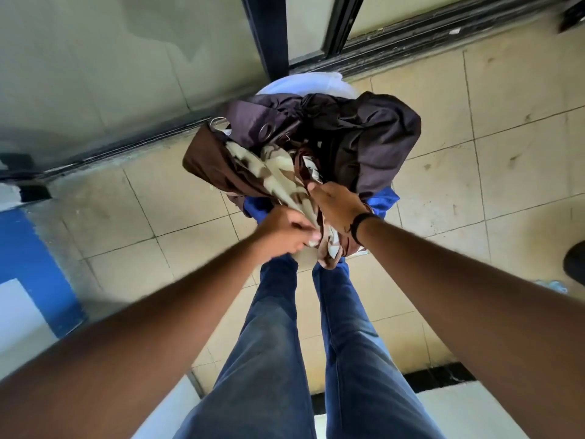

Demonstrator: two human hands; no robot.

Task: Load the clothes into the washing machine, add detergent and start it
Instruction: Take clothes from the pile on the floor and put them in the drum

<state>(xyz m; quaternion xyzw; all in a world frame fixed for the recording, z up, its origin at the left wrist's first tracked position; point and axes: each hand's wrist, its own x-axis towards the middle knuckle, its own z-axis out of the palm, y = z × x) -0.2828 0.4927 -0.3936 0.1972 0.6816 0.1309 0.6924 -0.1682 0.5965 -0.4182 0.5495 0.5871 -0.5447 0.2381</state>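
Observation:
A heap of clothes fills a blue basket (384,199) on the tiled floor in front of my feet. On top lie a dark purple curtain with metal eyelets (364,128), a brown cloth (205,160) and a cream-and-brown patterned cloth (275,172). My left hand (283,231) grips the near end of the patterned cloth. My right hand (337,205), with a black band at the wrist, reaches down into the pile beside it, fingers buried in fabric. No washing machine or detergent is in sight.
A white bag or bucket (304,83) stands behind the basket against a dark-framed glass door (269,36). A blue and white wall or appliance edge (28,264) is at the left. Beige floor tiles (506,185) spread to the right. My legs in blue jeans (278,343) stand below.

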